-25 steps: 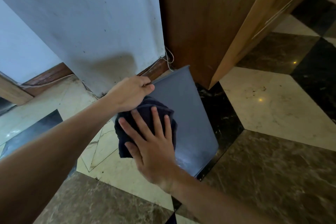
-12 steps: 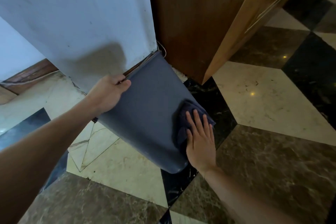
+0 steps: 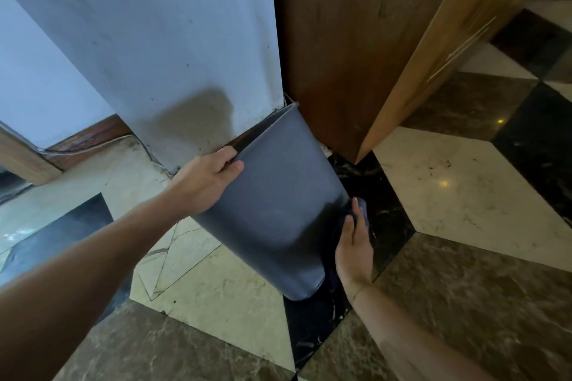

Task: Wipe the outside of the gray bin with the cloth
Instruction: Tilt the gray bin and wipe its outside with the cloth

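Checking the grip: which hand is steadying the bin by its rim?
The left hand, fingers curled over the gray bin rim; the right hand presses the cloth against its side.

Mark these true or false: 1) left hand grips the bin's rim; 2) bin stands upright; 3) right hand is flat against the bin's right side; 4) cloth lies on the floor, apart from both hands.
1) True: the left hand grips the gray bin at its rim.
2) False: it is tilted.
3) True: the right hand is flat there.
4) False: the cloth sits under that hand, against the bin.
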`<state>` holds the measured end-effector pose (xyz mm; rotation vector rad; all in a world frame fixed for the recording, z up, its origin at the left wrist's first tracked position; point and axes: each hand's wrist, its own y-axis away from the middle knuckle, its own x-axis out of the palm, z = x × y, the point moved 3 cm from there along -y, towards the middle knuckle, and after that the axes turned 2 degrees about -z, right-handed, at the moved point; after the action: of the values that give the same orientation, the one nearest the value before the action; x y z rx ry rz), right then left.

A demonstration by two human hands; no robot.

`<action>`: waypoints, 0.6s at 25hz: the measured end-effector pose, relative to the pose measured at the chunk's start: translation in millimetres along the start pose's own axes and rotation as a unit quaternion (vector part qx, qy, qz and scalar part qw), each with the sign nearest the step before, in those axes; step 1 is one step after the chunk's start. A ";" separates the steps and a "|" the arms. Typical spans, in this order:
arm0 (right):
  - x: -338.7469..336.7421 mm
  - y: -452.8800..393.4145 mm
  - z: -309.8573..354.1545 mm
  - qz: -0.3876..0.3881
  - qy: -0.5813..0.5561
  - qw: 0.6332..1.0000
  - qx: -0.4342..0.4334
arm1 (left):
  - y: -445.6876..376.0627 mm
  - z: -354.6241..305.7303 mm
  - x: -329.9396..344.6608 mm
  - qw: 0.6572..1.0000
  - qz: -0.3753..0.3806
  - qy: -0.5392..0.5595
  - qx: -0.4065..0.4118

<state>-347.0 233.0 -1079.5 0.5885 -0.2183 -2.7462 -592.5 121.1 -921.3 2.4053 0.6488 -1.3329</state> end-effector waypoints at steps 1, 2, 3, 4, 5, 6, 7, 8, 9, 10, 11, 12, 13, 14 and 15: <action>-3.9 -0.8 2.8 -0.023 -0.017 1.000 0.013 | 3.6 3.2 -3.6 1.000 0.008 -0.005 0.011; -8.5 -3.8 7.7 -0.049 -0.049 0.997 0.025 | 5.5 5.4 -8.4 1.000 0.017 0.002 0.023; -14.0 -8.7 14.5 -0.071 -0.084 0.993 0.035 | 6.4 7.7 -13.4 0.999 0.027 0.012 0.030; -20.1 -15.9 23.7 -0.087 -0.114 0.989 0.041 | 7.0 9.7 -18.8 0.998 0.040 0.021 0.033; -26.3 -24.0 31.8 -0.092 -0.136 0.985 0.046 | 9.4 12.6 -22.3 0.997 0.059 0.033 0.032; -31.5 -31.4 39.5 -0.085 -0.152 0.983 0.051 | 12.6 15.9 -25.8 0.995 0.081 0.044 0.032; -34.7 -37.8 46.3 -0.068 -0.166 0.982 0.056 | 15.6 19.0 -30.9 0.993 0.103 0.053 0.033; -35.1 -40.9 51.0 -0.044 -0.185 0.979 0.067 | 19.9 22.5 -36.7 0.990 0.125 0.057 0.030; -33.5 -39.7 54.3 -0.019 -0.210 0.974 0.086 | 22.6 26.7 -43.3 0.988 0.146 0.040 0.027; -31.0 -33.6 56.6 0.004 -0.234 0.967 0.105 | 23.5 29.7 -49.4 0.987 0.160 -0.010 0.023; -27.2 -24.6 58.4 0.021 -0.261 0.958 0.121 | 22.6 29.9 -53.5 0.984 0.162 -0.078 0.018; -22.4 -13.4 59.5 0.035 -0.288 0.948 0.133 | 22.8 25.4 -55.1 0.979 0.153 -0.137 0.009; -16.7 -2.0 59.6 0.043 -0.311 0.939 0.141 | 25.0 16.4 -53.5 0.978 0.129 -0.164 0.004; -10.4 9.4 59.3 0.046 -0.330 0.932 0.145 | 29.5 3.0 -47.9 0.983 0.093 -0.155 0.017; -4.2 20.0 58.9 0.050 -0.342 0.927 0.147 | 36.2 -15.6 -38.8 0.990 0.051 -0.118 0.058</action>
<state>-362.6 220.5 -1020.5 -0.3397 -0.8014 -2.7227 -580.2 88.7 -878.2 2.2836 0.3908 -1.6171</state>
